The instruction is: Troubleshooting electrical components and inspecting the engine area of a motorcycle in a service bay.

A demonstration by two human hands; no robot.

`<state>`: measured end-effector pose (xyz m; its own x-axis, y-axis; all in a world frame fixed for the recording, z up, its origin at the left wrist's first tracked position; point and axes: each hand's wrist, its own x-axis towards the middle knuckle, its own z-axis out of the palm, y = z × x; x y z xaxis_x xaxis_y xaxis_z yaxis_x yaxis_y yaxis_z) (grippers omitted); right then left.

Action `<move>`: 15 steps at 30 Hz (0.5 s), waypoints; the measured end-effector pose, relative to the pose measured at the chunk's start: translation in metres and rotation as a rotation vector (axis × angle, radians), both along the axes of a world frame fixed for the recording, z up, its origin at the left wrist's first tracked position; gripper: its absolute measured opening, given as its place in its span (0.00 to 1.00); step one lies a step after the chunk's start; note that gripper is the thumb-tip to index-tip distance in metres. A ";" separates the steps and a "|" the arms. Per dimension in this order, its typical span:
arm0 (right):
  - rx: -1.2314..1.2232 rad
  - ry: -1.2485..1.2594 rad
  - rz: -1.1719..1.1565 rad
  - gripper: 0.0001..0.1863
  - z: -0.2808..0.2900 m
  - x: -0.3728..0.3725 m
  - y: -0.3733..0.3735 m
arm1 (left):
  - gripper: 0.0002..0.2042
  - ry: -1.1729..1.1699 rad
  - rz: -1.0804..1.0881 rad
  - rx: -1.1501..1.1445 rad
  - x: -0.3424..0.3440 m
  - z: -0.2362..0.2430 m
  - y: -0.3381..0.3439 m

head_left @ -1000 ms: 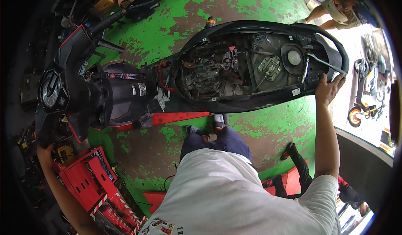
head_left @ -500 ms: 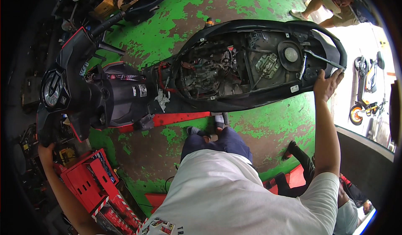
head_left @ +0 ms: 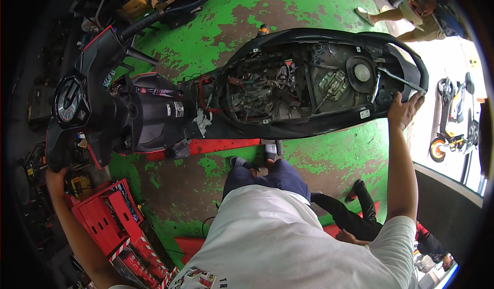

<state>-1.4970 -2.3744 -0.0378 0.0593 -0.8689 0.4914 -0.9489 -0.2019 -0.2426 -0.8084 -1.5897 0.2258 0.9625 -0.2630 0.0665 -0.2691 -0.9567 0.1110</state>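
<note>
Cabinet [head_left: 95, 222]: near left.
Scooter [head_left: 242, 93]: axis left–right, front left.
Right hand [head_left: 404, 111]: fingers spread on tail [head_left: 423, 70].
Left hand [head_left: 55, 180]: grip unclear.

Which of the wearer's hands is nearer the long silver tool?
The right hand, at the tail of the black scooter; the left hand is by the handlebar, far from the tool.

The scooter [head_left: 236, 129] is clad in smooth plastic (slightly glossy); the floor [head_left: 329, 155] is painted, flaking and rough.

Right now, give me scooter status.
Left hand at handlebar end. Right hand on tail edge. Scooter: under-seat bay exposed. Metal tool lying near right hand.
</note>
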 end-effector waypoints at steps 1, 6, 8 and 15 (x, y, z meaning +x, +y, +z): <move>-0.001 0.010 -0.003 0.46 -0.001 0.000 0.000 | 0.24 -0.029 0.025 0.058 0.001 -0.001 0.002; -0.002 0.032 -0.027 0.45 -0.002 -0.001 -0.001 | 0.25 -0.108 -0.028 0.070 0.002 -0.003 0.002; -0.029 0.057 -0.021 0.45 -0.001 0.000 -0.001 | 0.25 -0.083 -0.042 0.077 -0.003 0.001 -0.003; -0.008 0.040 -0.024 0.45 0.002 0.003 0.002 | 0.25 -0.025 0.021 0.084 -0.021 0.007 -0.029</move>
